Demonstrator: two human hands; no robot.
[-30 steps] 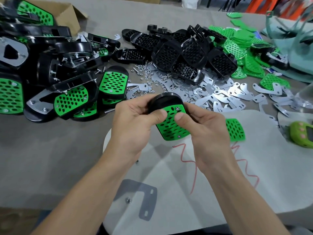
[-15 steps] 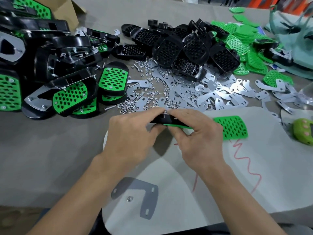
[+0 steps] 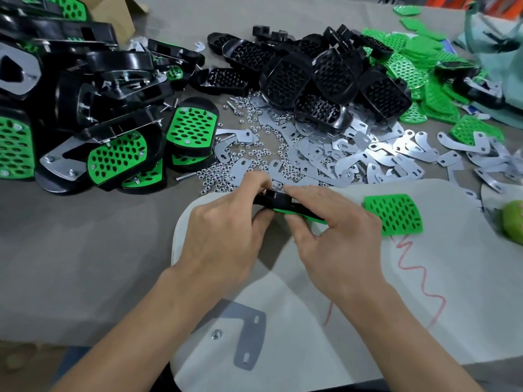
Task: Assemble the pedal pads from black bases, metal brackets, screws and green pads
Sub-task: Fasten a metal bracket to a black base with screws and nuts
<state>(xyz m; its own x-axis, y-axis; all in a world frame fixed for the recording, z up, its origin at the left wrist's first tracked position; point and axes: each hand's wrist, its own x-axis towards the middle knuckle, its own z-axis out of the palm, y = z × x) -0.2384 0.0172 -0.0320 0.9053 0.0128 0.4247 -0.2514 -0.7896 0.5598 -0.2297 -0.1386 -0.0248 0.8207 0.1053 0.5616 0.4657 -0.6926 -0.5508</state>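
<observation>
While both hands meet over the far edge of the white board, they hold one pedal between them, edge-on to the camera, black base uppermost and its green pad facing down. The left hand grips the pedal's left end, thumb underneath and fingers curled over the far side. The right hand pinches the right end, thumb below the green edge and fingers laid along the top. A bit of bright metal shows at the fingertips on the pedal's far side; what it is cannot be told.

A loose green pad lies flat on the board just right of the right hand. Near the board's front edge lies a flat bracket with a screw head just left of it, and a red scribble runs across the board's right part.

Beyond the board, mid-tabletop, lie scattered nuts and a spread of brackets. Behind these is a heap of black bases, and green pads are piled toward the far right corner. Finished pedals are stacked along the left edge, with a cardboard box at the far left corner. A blurred green round thing sits at the right edge.
</observation>
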